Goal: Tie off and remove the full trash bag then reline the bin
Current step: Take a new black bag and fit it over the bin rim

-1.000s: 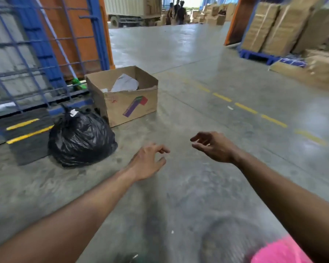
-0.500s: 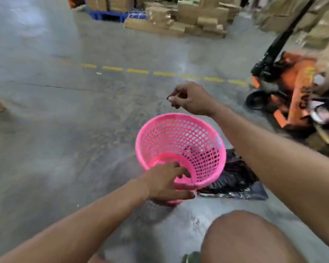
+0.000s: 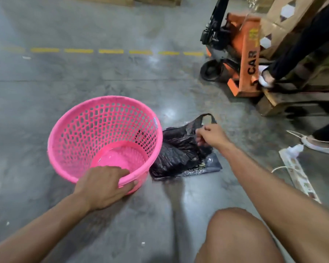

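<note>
A pink perforated plastic bin (image 3: 80, 128) stands on the concrete floor with nothing inside it. My left hand (image 3: 103, 185) grips its near rim, thumb outside and fingers over the edge. To the right of the bin lies a flat, crumpled black trash bag (image 3: 179, 154) with looped handles. My right hand (image 3: 210, 135) pinches the bag near its upper handle, lifting that part slightly off the floor. My bare knee (image 3: 237, 236) shows at the bottom right.
An orange pallet jack (image 3: 243, 54) with stacked cardboard boxes (image 3: 285, 29) stands at the upper right. Another person's legs and white shoes (image 3: 319, 145) are at the right edge. A white strip of board (image 3: 300, 177) lies right of my arm. A dashed yellow line (image 3: 110, 51) crosses the floor.
The view swung from the tied full bag and cardboard box to the pink bin. My left hand settled on the bin's rim; my right hand dropped from above the bin and took hold of the black bag.
</note>
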### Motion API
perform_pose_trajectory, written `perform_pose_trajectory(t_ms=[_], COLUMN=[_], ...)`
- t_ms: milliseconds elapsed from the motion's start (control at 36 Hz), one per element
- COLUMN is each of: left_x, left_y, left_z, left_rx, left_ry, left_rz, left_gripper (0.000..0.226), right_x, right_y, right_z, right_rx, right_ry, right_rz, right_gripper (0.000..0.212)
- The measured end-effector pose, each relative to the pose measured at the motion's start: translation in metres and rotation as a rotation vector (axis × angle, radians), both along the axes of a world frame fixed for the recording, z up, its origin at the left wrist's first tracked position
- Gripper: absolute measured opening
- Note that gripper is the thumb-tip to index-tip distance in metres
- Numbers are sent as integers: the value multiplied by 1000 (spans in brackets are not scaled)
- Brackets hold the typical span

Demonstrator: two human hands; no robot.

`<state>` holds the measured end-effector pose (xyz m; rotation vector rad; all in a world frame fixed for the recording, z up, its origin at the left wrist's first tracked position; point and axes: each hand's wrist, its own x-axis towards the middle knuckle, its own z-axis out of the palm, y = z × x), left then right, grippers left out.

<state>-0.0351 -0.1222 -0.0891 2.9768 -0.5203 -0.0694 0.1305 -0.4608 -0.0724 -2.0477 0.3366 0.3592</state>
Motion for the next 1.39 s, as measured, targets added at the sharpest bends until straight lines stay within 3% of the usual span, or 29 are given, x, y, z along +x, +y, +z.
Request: perform_pose_trajectory(t_ms=[56,139,306,556,583,611,694,778,944,1056,1111,1222,1306,1389], left_x=[-3,-2,-2,-4,-4,-4,-4,1,0,9,16,42,77,106], left_y=[0,-1,-3,-4,-3,-3,-9,-14,-26,-26,-24,-11,1,15], left_z=[1,4,3,9,10,11,16,20,29,38,40,51,85,124], left_rx=[-8,6,0,-7,-11,-15,-13,-4,14,-286,-482,-731,-1035,-1253], left_ry=[11,-18,-29,54,77,93,139,188,339,389,322,156,211,356], left_rz=[47,74,106,167,179,189,216,219,241,329,409,575,739,851], left_gripper=[60,53,45,42,42,41,39,39,60,61,65,41,23,48], right_x=[-19,-38,-15,27,30,31,43,59,70,62,57,40,22,0], right_y=[-22,-35,-9,12,11,9,-1,-18,-24,-10,4,37,67,98], right_z=[-46,-103,-169,-212,-212,-205,-167,-126,-27,35,61,105,131,142], right_rx=[-96,-59,424,597,629,641,629,598,689,853,953,1188,1357,1427], right_ry=[275,613,568,578,539,491,331,218,100,44,11,-13,7,44], right_rz=[-11,22,-294,-478,-512,-539,-597,-613,-538,-437,-392,-286,-190,-123], right_gripper=[21,19,47,17,28,37,33,43,39,12,6,14,22,24])
